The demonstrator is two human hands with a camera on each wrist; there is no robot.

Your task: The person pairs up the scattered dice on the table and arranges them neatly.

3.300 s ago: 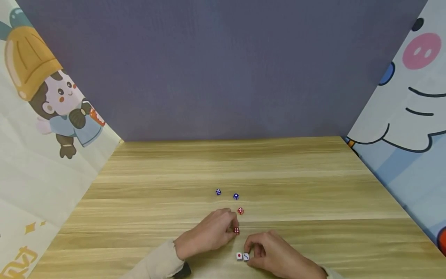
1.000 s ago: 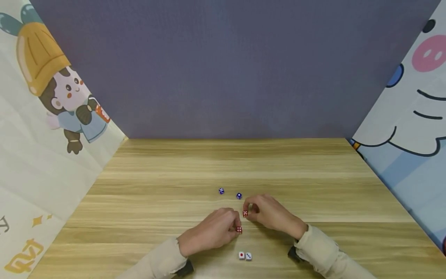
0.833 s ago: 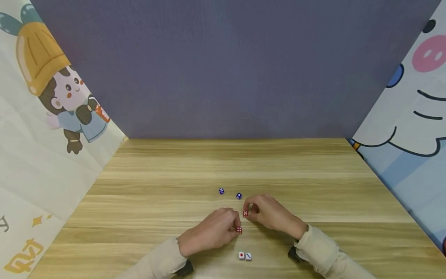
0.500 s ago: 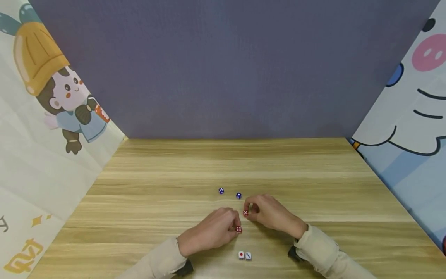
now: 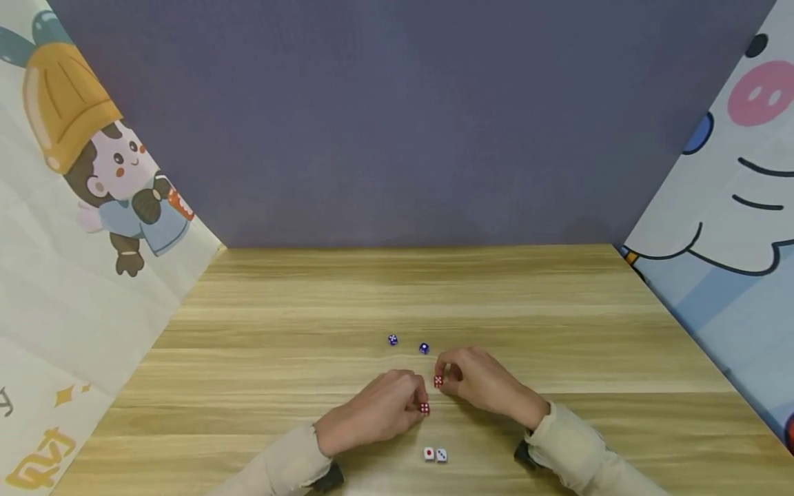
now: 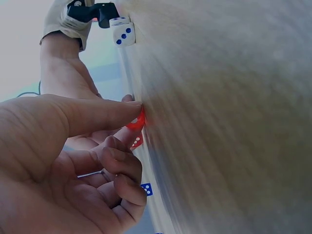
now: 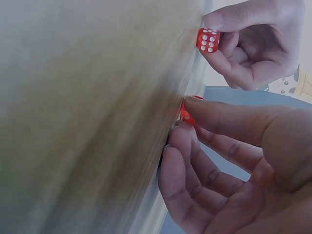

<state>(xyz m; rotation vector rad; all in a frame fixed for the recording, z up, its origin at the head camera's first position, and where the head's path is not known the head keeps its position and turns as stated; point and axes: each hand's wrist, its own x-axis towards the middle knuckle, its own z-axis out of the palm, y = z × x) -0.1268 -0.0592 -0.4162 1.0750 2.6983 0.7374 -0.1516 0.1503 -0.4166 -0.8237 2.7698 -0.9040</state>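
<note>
- The left forearm [image 5: 276,458] and right forearm [image 5: 586,444], both sleeved, slant inward from the bottom of the head view.
- The left hand [image 5: 378,408] is slightly nearer the body, knuckles up, its thumb [image 6: 102,116] and forefinger pinching.
- Its remaining fingers curl toward the palm.
- The right hand [image 5: 486,387] reaches a little farther forward, its thumb [image 7: 229,118] extended in a pinch with the forefinger.
- Its other fingers bend loosely.
- The two hands' fingertips are near each other, apart.
</note>
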